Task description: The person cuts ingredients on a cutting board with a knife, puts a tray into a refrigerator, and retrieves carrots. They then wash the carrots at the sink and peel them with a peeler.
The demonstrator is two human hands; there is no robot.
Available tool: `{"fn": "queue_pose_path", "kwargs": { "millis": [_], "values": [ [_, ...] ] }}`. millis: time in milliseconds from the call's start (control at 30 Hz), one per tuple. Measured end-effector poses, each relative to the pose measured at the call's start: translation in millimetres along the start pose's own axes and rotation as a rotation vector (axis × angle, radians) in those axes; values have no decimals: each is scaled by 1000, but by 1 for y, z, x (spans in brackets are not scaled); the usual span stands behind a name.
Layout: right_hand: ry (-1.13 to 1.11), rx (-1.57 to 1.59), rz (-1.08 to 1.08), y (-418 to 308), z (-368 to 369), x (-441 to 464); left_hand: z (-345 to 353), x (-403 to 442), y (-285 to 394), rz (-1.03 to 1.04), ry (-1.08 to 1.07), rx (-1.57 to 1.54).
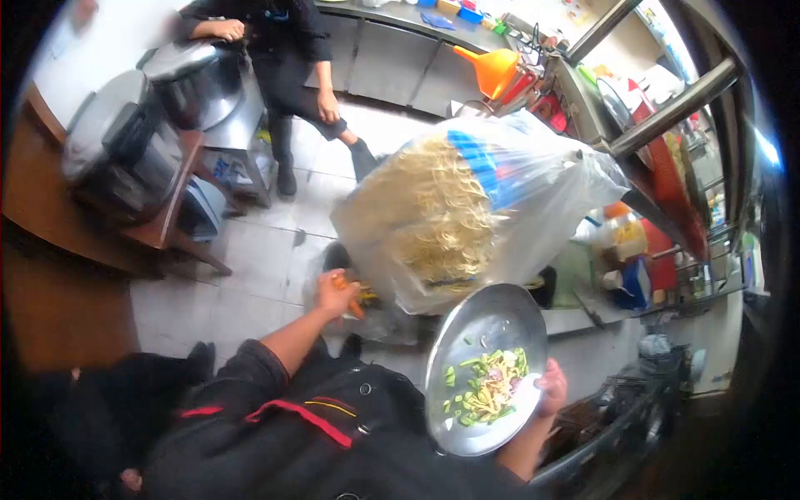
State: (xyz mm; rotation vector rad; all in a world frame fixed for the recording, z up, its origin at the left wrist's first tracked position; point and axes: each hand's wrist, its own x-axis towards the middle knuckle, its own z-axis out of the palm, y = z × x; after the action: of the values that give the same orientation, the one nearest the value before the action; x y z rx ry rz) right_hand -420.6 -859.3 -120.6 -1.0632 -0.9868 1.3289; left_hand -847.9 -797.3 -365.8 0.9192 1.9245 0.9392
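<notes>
My right hand (550, 388) grips the rim of a round metal plate (450, 350), which is tilted toward me. On it lies a heap of chopped green vegetables and pale strips (492, 387). My left hand (333, 294) is closed around a slim orange thing (353, 302), perhaps a handle; its far end is hidden or blurred. Just beyond both hands stands a large clear plastic bag (550, 192) full of yellow noodles (442, 221), with a blue print on its side. The plate's upper edge overlaps the bag's lower corner in view.
Large metal pots (196, 83) stand on low stands at the left. A co-worker in dark clothes (283, 50) is beside them, one hand on a pot. An orange funnel (492, 71) is at the back near a steel counter (383, 62). Metal rails (675, 108) cross the right side.
</notes>
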Motion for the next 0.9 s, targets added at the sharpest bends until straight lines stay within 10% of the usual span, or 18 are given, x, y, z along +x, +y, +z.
{"fn": "queue_pose_path", "kwargs": {
  "millis": [100, 433, 500, 533, 667, 900],
  "values": [
    [-164, 237, 213, -14, 104, 34, -8, 22, -25, 161, 91, -79],
    [-287, 274, 530, 109, 293, 92, -133, 69, -97, -257, -206, -495],
    [-234, 317, 547, 153, 342, 109, -186, 78, -84, -42, -481, -326],
    [-210, 366, 593, 165, 371, 118, -158, 100, -187, 57, -376, -646],
    [-168, 509, 621, 238, 435, 186, -263, 110, -81, -178, -196, -296],
    [202, 461, 330, 295, 473, 331, -316, 177, -83, -222, -132, -370]
  ]
}}
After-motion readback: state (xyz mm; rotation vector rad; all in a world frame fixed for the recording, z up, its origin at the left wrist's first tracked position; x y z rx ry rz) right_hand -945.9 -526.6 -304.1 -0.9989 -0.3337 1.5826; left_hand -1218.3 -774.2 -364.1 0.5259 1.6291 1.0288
